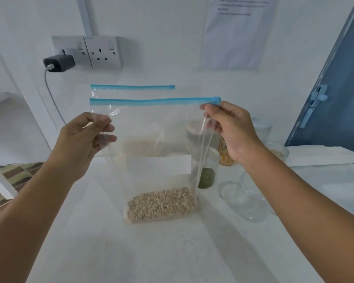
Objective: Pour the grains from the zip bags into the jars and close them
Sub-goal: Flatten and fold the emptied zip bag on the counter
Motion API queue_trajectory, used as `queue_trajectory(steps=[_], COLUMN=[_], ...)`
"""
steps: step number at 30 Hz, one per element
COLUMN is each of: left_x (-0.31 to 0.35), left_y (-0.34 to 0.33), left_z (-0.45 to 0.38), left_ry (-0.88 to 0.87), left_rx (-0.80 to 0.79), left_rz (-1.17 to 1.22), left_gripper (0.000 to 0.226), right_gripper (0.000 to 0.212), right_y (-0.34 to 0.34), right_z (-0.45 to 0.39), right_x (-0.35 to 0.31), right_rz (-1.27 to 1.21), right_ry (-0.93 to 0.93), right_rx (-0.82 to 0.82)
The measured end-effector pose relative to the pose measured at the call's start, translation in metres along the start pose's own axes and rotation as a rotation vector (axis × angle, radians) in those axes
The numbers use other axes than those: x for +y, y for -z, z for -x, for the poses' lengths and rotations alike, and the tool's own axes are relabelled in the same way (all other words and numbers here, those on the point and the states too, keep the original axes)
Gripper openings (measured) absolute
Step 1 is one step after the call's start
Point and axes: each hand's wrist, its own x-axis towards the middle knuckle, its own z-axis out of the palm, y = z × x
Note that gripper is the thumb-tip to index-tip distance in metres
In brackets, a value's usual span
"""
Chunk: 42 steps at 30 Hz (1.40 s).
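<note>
Now the clear plastic zip bag with a blue zipper strip (151, 139) hangs upright above the white table (172, 252), with its bottom close to or touching the surface, I cannot tell which. A small load of pale brown grains (161, 204) sits in the bottom part. The film looks thin, soft and a little slippery, so I judge it will fold and swing easily, while the grains make the bottom heavier than the top. The best places to hold it seem to be the upper corners near the stiffer zipper strip, and later the bottom corner for tipping

The left hand (84, 139) pinches the film at the upper left side. The right hand (231, 129) pinches the upper right corner, just under the blue slider (216, 100), which stands at the right end of the strip. The two hands are well apart, and the bag is stretched between them

Behind it a second zip bag (131, 87) leans near the wall. To the right stand a glass jar with green grains (206, 170), a jar with yellow grains (225, 154) and an empty clear glass jar (245, 199), probably the next target
</note>
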Motion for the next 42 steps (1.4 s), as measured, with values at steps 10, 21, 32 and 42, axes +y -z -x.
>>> queue_trajectory(steps=[10, 21, 32, 42], left_x=[0.0, -0.003, 0.033, 0.028], left_y=[-0.022, -0.026, -0.118, -0.176], left_z=[0.008, -0.001, 0.005, -0.01], left_ry=[0.025, -0.074, -0.738, -0.664], left_rx=[-0.028, 0.13, -0.209, -0.448], left_rz=[-0.033, -0.208, -0.873, -0.82], left_gripper=[0.007, 0.009, 0.025, 0.017], right_gripper=[0.02, 0.013, 0.029, 0.006], right_y=[0.021, 0.029, 0.028, 0.037], right_z=[0.006, 0.008, 0.005, 0.006], right_x=[0.002, 0.008, 0.008, 0.006], right_rz=[-0.043, -0.057, -0.039, 0.014], right_ry=[-0.104, -0.119, -0.057, 0.031], right_rx=[0.045, -0.018, -0.082, -0.157])
